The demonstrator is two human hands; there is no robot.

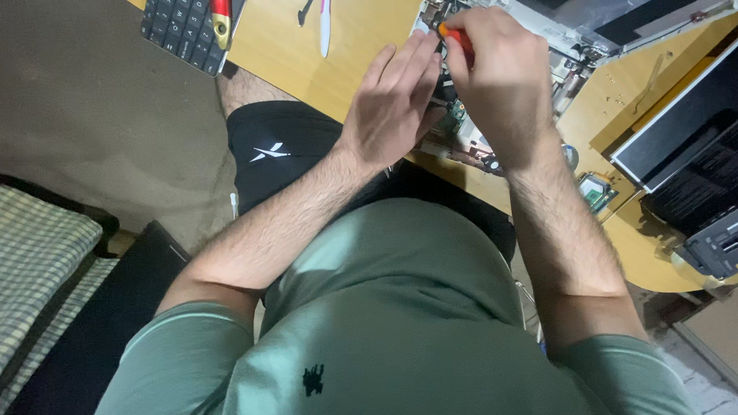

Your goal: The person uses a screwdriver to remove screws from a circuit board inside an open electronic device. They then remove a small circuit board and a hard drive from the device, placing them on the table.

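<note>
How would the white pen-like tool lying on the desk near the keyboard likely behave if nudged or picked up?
The white pen-like tool looks slim and rounded, so it would probably roll if pushed sideways on the smooth wooden desk. It seems light and stiff. It lies apart from both hands, beside a small dark tool.

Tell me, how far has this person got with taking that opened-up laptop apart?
Done: the laptop lies open on the wooden desk, its circuit board exposed, and a small green board lies apart. In hand: the right hand grips an orange-handled screwdriver over the board, and the left hand rests beside it. Left: the board sits in the case.
</note>
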